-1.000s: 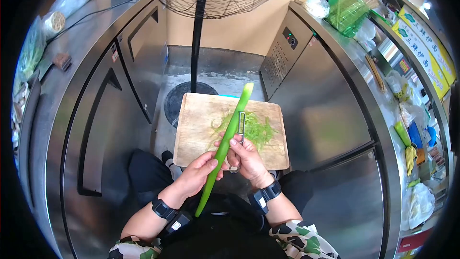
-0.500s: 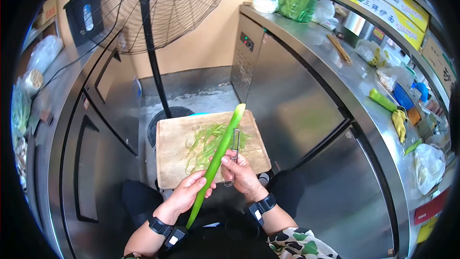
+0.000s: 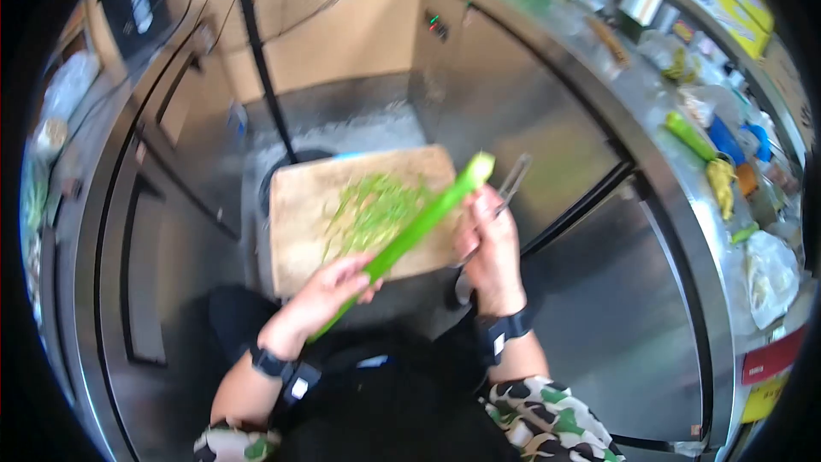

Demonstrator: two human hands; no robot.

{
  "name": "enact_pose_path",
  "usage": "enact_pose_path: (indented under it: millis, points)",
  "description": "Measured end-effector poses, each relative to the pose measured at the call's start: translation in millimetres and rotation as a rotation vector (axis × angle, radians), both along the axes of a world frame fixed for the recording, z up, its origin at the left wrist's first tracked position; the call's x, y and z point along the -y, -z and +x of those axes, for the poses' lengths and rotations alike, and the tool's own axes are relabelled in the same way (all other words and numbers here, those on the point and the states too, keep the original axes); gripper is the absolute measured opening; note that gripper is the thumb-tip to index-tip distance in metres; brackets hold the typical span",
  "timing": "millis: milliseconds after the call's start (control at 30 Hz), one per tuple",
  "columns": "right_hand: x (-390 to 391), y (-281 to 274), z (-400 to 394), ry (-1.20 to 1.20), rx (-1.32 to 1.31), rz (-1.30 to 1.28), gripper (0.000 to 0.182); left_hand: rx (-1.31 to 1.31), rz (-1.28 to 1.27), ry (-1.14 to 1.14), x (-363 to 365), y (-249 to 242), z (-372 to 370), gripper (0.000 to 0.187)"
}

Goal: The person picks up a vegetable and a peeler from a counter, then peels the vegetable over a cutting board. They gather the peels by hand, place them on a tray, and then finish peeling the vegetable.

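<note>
My left hand [image 3: 329, 291] is wrapped round the lower part of a long, slender green vegetable [image 3: 419, 227], smooth and bright, with a pale tip at its upper end. It slants up to the right over the board. My right hand [image 3: 498, 248] grips a metal peeler [image 3: 516, 178], its looped frame sticking up past the fingers, close beside the vegetable's upper end. Below lies a wooden cutting board [image 3: 291, 244], and thin green peelings [image 3: 376, 214] are heaped on it.
Steel counters flank me, the right one [image 3: 590, 77] carrying plastic bags [image 3: 771, 278], another green vegetable [image 3: 688, 135] and a yellow cloth-like item [image 3: 721, 186]. A fan stand [image 3: 261, 60] rises behind the board. A black bin [image 3: 128, 13] sits at the upper left.
My right hand and the peeler have moved up and right, near the vegetable's tip. The vegetable now leans further right. The whole view has shifted and blurred somewhat.
</note>
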State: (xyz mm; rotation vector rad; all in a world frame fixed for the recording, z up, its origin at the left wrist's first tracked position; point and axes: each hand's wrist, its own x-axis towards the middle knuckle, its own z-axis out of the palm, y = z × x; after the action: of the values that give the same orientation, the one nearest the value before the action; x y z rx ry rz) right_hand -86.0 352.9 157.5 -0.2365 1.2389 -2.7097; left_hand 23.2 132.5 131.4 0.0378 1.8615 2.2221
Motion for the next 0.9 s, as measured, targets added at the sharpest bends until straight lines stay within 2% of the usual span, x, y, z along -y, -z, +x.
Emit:
enact_pose_path:
  millis: [67, 200, 300, 433, 600, 700, 800, 867, 900]
  points:
    - [-2.6, 4.8, -0.3, -0.063, -0.040, 0.048, 0.031, -0.029, 0.192, -0.068, 4.3, -5.9, -5.0, 0.046]
    - [0.4, 28.5, 3.4, -0.184, 0.100, 0.069, 0.028, -0.112, 0.613, -0.138, 20.9, -18.4, -19.0, 0.041]
    - [4.2, 37.3, 6.8, -0.273, 0.173, 0.090, 0.026, -0.146, 0.788, -0.175, 31.6, -20.9, -22.8, 0.044]
    - [5.3, 41.9, 10.1, -0.308, 0.159, 0.108, 0.025, -0.146, 1.008, -0.201, 40.5, -12.3, -22.8, 0.041]
    - [11.4, 50.7, 21.2, -0.470, 0.164, 0.180, 0.026, -0.092, 1.279, -0.280, 53.3, 5.6, -25.0, 0.039]
    - [17.5, 52.1, 29.0, -0.562, 0.172, 0.208, 0.027, -0.096, 1.324, -0.317, 57.8, 13.0, -23.7, 0.039]
    - [24.2, 54.9, 34.0, -0.547, 0.162, 0.366, 0.025, -0.198, 1.060, -0.300, 66.9, 27.5, -19.2, 0.040]
    - [24.4, 59.4, 36.1, -0.534, 0.155, 0.461, 0.027, -0.116, 1.139, -0.392, 67.6, 31.6, -16.6, 0.044]
    - [23.4, 58.3, 37.4, -0.566, 0.153, 0.463, 0.028, -0.124, 1.081, -0.423, 66.6, 36.4, -16.0, 0.046]
